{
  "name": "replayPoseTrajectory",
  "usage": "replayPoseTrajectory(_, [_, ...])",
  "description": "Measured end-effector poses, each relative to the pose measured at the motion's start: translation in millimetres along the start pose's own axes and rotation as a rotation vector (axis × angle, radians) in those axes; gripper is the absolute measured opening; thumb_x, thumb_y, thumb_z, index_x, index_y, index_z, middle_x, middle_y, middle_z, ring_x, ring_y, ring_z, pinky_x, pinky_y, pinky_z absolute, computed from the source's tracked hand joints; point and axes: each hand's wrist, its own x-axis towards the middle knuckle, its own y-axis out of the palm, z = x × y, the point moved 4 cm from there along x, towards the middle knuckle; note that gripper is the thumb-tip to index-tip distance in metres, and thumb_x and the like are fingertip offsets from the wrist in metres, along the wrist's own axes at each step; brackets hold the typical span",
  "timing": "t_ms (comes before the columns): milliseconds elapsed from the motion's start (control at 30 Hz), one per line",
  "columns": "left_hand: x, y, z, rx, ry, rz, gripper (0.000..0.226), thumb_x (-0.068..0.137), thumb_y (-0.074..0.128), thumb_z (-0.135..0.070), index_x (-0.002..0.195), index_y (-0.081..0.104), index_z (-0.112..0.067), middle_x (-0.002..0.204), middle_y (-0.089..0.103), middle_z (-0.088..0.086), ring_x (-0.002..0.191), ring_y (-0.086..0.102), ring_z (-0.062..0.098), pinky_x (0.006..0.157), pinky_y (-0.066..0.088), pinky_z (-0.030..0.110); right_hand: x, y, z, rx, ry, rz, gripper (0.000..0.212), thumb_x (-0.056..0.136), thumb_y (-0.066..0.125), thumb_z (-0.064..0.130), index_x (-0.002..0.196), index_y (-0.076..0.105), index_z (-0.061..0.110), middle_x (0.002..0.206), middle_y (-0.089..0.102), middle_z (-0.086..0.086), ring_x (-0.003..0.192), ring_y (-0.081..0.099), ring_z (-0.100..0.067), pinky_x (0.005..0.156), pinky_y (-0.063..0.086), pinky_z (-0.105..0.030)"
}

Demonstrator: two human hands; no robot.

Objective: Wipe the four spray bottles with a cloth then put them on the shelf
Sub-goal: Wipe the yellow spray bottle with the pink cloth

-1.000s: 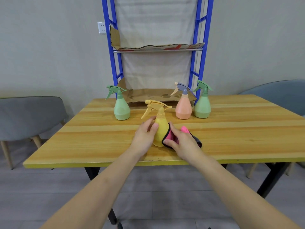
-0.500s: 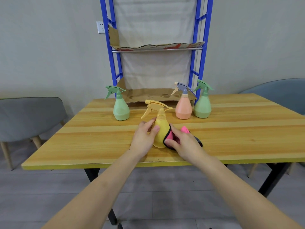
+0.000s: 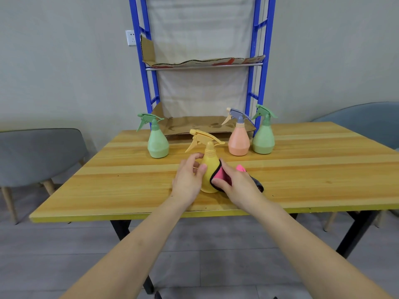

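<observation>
A yellow spray bottle (image 3: 209, 167) stands upright near the front of the wooden table (image 3: 302, 169). My left hand (image 3: 188, 180) grips its left side with curled fingers. My right hand (image 3: 235, 184) holds a pink cloth with a dark edge (image 3: 220, 175) against the bottle's right side. Further back stand a green spray bottle (image 3: 157, 141) on the left, a peach spray bottle with a grey trigger (image 3: 239, 139), and a second green spray bottle (image 3: 263, 134) to its right. The blue shelf (image 3: 257, 61) rises behind the table with cardboard on its levels.
Cardboard sheets (image 3: 203, 126) line the lower shelf level at table height and the upper level (image 3: 203, 61). A grey chair (image 3: 38, 156) stands left of the table, another grey chair (image 3: 367, 121) at the right. A wall socket (image 3: 130, 37) sits beside the shelf.
My left hand's fingers have shifted slightly on the yellow bottle, and the cloth has slid a little higher along its right side. The other bottles have not moved.
</observation>
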Motion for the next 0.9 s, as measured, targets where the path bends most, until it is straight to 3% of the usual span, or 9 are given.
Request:
replayPoseTrajectory(133, [-0.3,-0.4,-6.7,-0.016,-0.018,0.016,0.031,0.103,0.051,-0.048,0.131,0.055,-0.037,0.122,0.058,-0.007,0.108,0.061,0.013,0.101,0.051,0.050,0.0,2.3,-9.6,-0.007,0.031,0.013,0.078,0.099,0.061,0.050,0.164,0.026,0.024,0.137,0.063,-0.006,0.128,0.052,-0.026,0.107,0.045,-0.041])
replayPoseTrajectory(300, [1.6,-1.6,-12.6,0.015,-0.020,0.039,0.046,0.092,0.053,-0.064,0.129,0.054,-0.037,0.122,0.062,-0.009,0.108,0.063,0.015,0.096,0.054,0.051,1.0,-2.0,9.0,0.052,-0.029,-0.035,0.082,0.098,0.067,0.041,0.165,0.020,0.032,0.144,0.058,-0.001,0.128,0.051,-0.024,0.100,0.040,-0.033])
replayPoseTrajectory(433, [3.3,-1.5,-11.5,-0.006,-0.035,0.082,0.053,0.081,0.045,-0.074,0.123,0.055,-0.044,0.118,0.064,-0.011,0.107,0.063,0.013,0.095,0.054,0.052,2.4,-2.8,12.6,0.091,-0.062,-0.046,0.081,0.100,0.063,0.042,0.165,0.015,0.035,0.143,0.059,0.001,0.127,0.053,-0.022,0.102,0.042,-0.035])
replayPoseTrajectory(633, [2.8,0.0,-10.9,0.005,-0.028,0.047,0.034,0.099,0.054,-0.053,0.129,0.057,-0.037,0.120,0.054,-0.004,0.111,0.058,0.016,0.102,0.049,0.052,-3.9,4.7,-11.5,0.011,0.041,-0.004,0.075,0.101,0.056,0.053,0.164,0.026,0.026,0.139,0.058,-0.010,0.132,0.048,-0.028,0.110,0.043,-0.042])
replayPoseTrajectory(767, [2.7,-2.7,-13.2,0.016,-0.011,0.041,0.035,0.099,0.056,-0.050,0.131,0.054,-0.035,0.119,0.063,-0.007,0.108,0.064,0.015,0.095,0.055,0.050,-3.2,2.6,-7.7,0.060,0.021,0.003,0.079,0.099,0.064,0.048,0.164,0.024,0.029,0.144,0.058,-0.002,0.134,0.049,-0.023,0.112,0.043,-0.041])
replayPoseTrajectory(900, [3.0,-7.0,-15.2,0.048,0.003,0.077,0.025,0.101,0.057,-0.044,0.124,0.049,-0.040,0.107,0.066,-0.011,0.102,0.066,0.016,0.093,0.055,0.051,1.4,-4.1,9.3,0.091,-0.046,-0.007,0.085,0.098,0.068,0.039,0.165,0.016,0.036,0.141,0.056,0.008,0.127,0.049,-0.017,0.105,0.042,-0.035])
